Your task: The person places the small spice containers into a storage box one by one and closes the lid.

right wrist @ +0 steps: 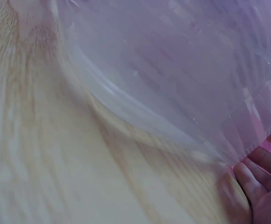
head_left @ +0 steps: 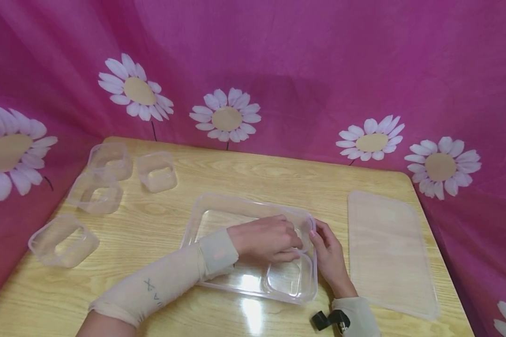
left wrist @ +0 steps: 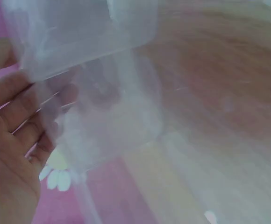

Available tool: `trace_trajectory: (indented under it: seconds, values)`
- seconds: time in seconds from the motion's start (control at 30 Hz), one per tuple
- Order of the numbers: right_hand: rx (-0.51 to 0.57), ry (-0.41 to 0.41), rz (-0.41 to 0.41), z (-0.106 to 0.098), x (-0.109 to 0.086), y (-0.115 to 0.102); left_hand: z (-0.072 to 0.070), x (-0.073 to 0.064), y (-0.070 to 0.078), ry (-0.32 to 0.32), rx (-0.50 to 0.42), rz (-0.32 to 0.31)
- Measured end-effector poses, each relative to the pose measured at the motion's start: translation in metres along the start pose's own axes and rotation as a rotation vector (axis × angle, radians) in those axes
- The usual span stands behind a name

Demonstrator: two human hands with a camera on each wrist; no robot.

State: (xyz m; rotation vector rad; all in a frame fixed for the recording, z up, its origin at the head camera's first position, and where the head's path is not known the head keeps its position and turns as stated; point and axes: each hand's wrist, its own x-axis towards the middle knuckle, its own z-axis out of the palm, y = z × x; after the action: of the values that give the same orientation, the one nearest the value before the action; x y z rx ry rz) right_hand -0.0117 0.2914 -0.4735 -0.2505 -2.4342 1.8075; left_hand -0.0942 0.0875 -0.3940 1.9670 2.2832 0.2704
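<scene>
A large clear plastic container [head_left: 219,200] stands on the table, with two small clear containers along its right side. My left hand [head_left: 265,238] reaches over it and grips the rear small container [head_left: 304,229] by its rim, fingers bent downward. In the left wrist view, the left hand [left wrist: 14,140] is beside the translucent walls of the small containers. The front small container [head_left: 295,281] sits in the near right corner. My right hand [head_left: 333,257] holds the large container's right wall from outside, thumb near the rim; the right wrist view shows its fingers [right wrist: 261,168] at the wall.
Several more small clear containers [head_left: 63,243] stand apart on the left of the table. A flat translucent lid [head_left: 390,255] lies to the right of my right hand. The wood-patterned table [head_left: 253,164] meets a pink flowered curtain [head_left: 286,56] behind and at both sides.
</scene>
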Motion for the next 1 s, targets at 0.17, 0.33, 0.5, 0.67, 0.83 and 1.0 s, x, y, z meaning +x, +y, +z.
trace_trajectory:
  seconds: [0.17,0.33,0.5,0.67,0.83,1.0]
  values:
    - [-0.012,-0.005,0.004,0.001,0.001,0.001,-0.014,-0.006,-0.001,0.049,-0.016,-0.018]
    - [-0.024,0.004,-0.004,0.001,0.001,0.001,-0.026,-0.016,-0.008,0.088,-0.009,-0.038]
    - [-0.018,0.007,-0.005,0.001,0.000,0.002,-0.037,-0.033,-0.017,0.142,-0.009,-0.073]
    - [-0.020,0.014,-0.018,0.001,0.001,0.002,-0.047,-0.053,-0.021,0.190,-0.059,-0.147]
    - [-0.026,0.026,-0.028,0.001,0.002,0.003,-0.058,-0.075,-0.023,0.204,-0.075,-0.242]
    - [-0.015,0.020,-0.019,0.003,0.002,0.003,-0.065,-0.098,-0.026,0.235,-0.073,-0.301]
